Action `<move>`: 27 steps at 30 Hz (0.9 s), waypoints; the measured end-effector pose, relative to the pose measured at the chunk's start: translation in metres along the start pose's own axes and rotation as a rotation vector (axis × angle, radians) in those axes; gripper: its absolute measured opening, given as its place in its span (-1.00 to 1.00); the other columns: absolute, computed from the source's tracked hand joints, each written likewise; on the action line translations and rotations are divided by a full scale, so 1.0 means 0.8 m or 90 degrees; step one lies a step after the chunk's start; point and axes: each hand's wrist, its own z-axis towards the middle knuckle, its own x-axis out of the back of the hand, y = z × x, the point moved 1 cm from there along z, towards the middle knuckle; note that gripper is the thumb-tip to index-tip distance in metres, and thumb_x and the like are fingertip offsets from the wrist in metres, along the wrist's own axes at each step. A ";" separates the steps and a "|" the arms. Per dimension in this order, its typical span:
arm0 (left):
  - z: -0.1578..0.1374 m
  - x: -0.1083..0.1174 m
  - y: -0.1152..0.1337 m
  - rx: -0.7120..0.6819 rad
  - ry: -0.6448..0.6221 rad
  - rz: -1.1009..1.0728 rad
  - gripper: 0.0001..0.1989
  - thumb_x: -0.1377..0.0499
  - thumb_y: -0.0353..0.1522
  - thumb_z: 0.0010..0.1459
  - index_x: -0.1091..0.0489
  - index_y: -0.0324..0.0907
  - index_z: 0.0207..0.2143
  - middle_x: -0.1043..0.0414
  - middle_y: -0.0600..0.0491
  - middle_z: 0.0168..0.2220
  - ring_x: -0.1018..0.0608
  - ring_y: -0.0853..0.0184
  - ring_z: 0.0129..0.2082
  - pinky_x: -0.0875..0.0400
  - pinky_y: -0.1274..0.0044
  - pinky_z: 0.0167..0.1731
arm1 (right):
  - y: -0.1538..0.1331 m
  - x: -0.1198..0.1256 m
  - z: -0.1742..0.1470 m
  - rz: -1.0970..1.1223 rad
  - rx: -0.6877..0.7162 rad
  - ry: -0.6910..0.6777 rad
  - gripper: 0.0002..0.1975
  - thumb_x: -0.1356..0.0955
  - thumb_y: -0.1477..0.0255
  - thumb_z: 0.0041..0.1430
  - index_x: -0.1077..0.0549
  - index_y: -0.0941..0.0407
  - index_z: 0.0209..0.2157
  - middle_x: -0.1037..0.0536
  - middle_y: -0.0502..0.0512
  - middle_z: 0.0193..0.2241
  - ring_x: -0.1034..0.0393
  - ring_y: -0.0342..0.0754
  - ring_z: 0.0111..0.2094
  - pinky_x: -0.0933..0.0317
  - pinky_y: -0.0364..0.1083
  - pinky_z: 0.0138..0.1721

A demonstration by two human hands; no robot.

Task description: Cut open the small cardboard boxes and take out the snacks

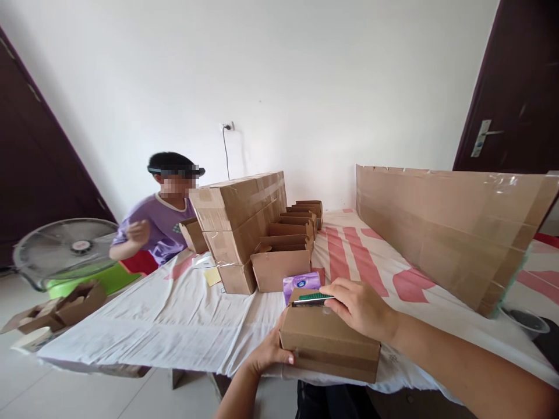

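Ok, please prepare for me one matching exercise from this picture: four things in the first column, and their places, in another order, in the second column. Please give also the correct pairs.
Things:
1. green tool
2. left hand
3. purple packet
4. fan

Places:
A. just beyond the nearest box
B. at the far left of the picture
C. held in the right hand
D. against the left side of the nearest box

Pairs: 1-C, 2-D, 3-A, 4-B
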 end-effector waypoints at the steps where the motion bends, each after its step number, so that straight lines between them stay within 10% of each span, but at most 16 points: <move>1: 0.000 -0.001 0.001 0.003 0.001 -0.004 0.13 -0.45 0.01 -0.34 -0.15 -0.13 0.28 -0.32 -0.17 0.19 -0.12 -0.14 0.30 0.11 0.16 0.28 | 0.000 -0.001 0.002 -0.015 0.013 -0.004 -0.77 -0.26 0.45 0.31 -0.46 0.11 -0.06 -0.58 0.12 -0.24 -0.52 -0.05 -0.26 -0.43 -0.08 -0.20; 27: 0.000 0.000 0.001 0.009 0.019 0.006 0.12 -0.44 0.00 -0.32 -0.14 -0.14 0.28 -0.31 -0.18 0.20 -0.17 -0.15 0.28 0.14 0.16 0.29 | 0.022 0.083 -0.015 -0.189 0.097 -0.138 -0.77 -0.26 0.32 0.34 -0.51 0.05 -0.11 -0.54 0.03 -0.33 -0.46 -0.15 -0.43 -0.29 -0.17 -0.40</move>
